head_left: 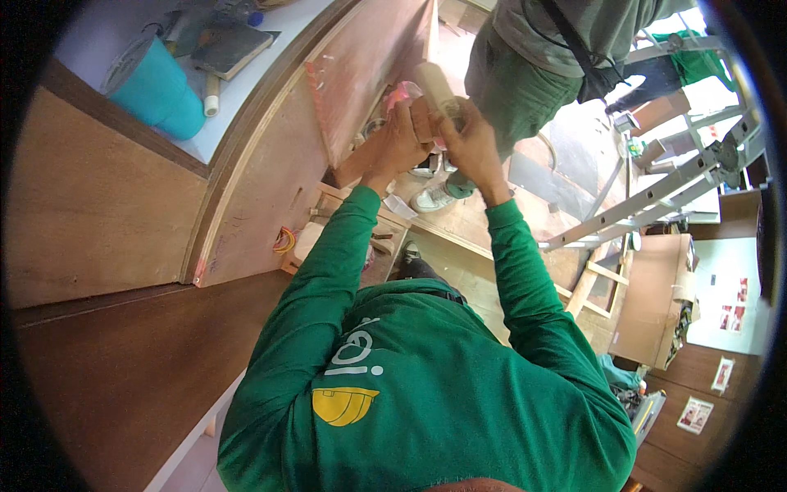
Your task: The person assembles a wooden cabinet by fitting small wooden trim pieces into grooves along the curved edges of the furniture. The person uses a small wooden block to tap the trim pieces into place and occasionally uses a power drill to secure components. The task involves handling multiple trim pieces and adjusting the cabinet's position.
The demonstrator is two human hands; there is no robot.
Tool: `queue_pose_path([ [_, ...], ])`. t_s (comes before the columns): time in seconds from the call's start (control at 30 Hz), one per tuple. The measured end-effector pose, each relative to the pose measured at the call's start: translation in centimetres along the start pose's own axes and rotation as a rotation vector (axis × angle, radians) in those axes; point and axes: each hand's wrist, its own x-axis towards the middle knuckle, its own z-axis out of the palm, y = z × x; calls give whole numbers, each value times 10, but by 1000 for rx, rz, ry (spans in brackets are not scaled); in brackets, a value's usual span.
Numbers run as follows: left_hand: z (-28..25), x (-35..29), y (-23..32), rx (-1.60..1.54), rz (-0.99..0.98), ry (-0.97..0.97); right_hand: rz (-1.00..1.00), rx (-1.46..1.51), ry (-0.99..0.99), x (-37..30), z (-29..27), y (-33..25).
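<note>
My left hand point(399, 143) is closed around a brown wooden piece point(358, 161), which shows on both sides of the fist. Beside it, my right hand point(475, 141) wraps the lower end of a pale beige cylinder point(437, 86). The cylinder tilts up and to the left, slightly blurred; its exact kind does not show. Both hands are raised in front of me, close together, with my arms stretched forward. Just behind the left hand a pink thing point(403, 92) is partly hidden.
A wooden panel point(369, 74) stands left of my hands. On the left shelf are a teal cup point(160, 90) and a dark flat block point(234, 47). Another person point(525, 74) stands close ahead. At right are a metal ladder point(648, 201) and a cardboard box point(652, 299).
</note>
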Motion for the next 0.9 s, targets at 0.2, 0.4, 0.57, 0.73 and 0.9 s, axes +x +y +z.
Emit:
queue_pose_path([
  [0.2,13,-1,-42,188,164,-84,50,-97,-53,-76,6,-8],
  [0.4,7,-5,-2,31,186,-125,-35,-110,54,-85,13,-4],
  [0.57,34,-23,-2,47,58,-144,-75,-224,130,10,18,28],
  [0.73,12,-11,-22,35,79,-120,-16,-89,24,-6,23,12],
  [0.9,1,-14,-7,-9,-33,-212,-227,-6,186,-64,22,13],
])
